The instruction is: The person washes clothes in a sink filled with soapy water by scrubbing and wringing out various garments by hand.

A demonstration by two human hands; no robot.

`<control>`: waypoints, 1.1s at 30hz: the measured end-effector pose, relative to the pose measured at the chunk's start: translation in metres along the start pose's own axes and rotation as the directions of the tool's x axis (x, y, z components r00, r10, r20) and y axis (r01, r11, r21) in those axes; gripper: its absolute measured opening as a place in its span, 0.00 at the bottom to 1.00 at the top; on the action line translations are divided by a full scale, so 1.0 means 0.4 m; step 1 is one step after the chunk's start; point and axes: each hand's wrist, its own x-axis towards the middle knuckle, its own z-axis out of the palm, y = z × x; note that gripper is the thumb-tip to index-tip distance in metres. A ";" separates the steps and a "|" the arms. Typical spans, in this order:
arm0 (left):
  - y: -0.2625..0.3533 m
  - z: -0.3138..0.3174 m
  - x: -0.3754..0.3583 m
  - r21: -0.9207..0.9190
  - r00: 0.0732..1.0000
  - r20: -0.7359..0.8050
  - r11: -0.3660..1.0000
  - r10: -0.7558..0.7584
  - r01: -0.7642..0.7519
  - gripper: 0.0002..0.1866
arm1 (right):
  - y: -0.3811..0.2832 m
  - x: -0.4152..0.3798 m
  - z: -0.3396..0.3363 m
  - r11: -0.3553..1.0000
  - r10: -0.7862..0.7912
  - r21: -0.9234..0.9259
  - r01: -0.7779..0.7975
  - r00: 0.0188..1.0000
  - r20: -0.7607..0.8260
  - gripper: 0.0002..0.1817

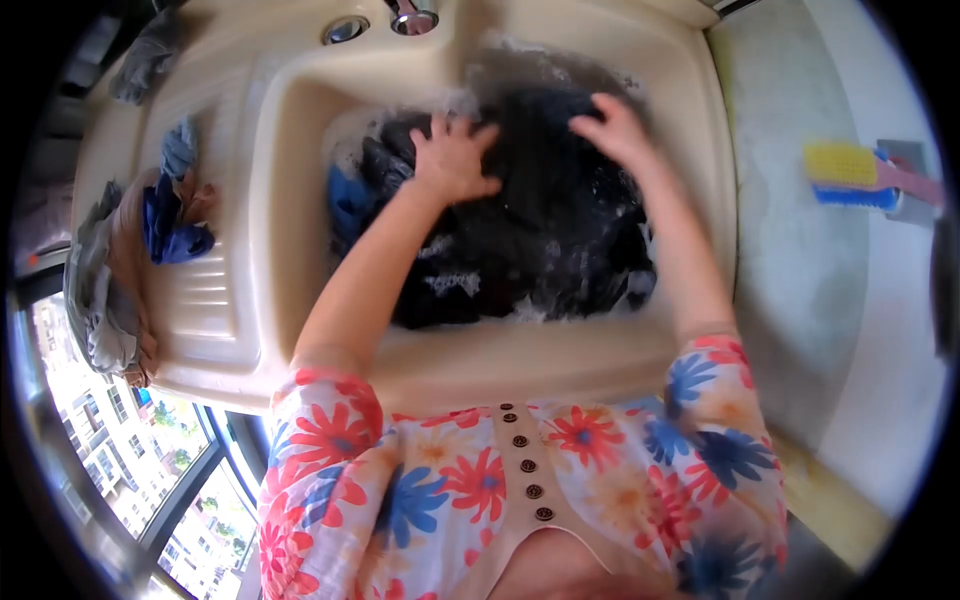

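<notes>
Dark clothes (530, 190) lie soaking in dark, sudsy water inside a cream sink basin (292, 215). My left hand (455, 160) rests over the left part of the wet clothes with its fingers spread. Toward the back right of the basin, my right hand (612, 130) is at the dark clothes, thumb and fingers apart and slightly blurred. Neither hand visibly grips any fabric. At the basin's left side a blue piece of cloth (348, 200) shows beside the dark ones. Foam floats along the edges.
A chrome faucet (412, 18) and a round metal knob (346, 30) sit behind the basin. Small garments (175, 215) and grey cloths (100, 290) lie on the ribbed drainboard (205, 300). A yellow-and-blue scrub brush (845, 175) is at right. A window (130, 430) is lower left.
</notes>
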 end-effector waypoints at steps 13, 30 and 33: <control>-0.080 0.146 0.142 -0.782 0.907 0.421 -0.515 -0.023 0.350 0.24 | -0.010 -0.048 0.261 0.956 0.232 0.200 -0.216 0.971 -0.057 0.15; -0.150 -0.003 0.043 -0.963 0.990 0.003 0.267 -0.142 0.041 0.44 | -0.160 -0.211 0.039 0.970 -0.075 -0.223 0.101 0.990 0.122 0.29; -0.109 0.048 0.020 -0.516 0.999 -0.045 0.856 0.018 -0.038 0.59 | -0.097 -0.309 0.160 0.922 -0.167 -0.286 0.261 0.935 0.314 0.24</control>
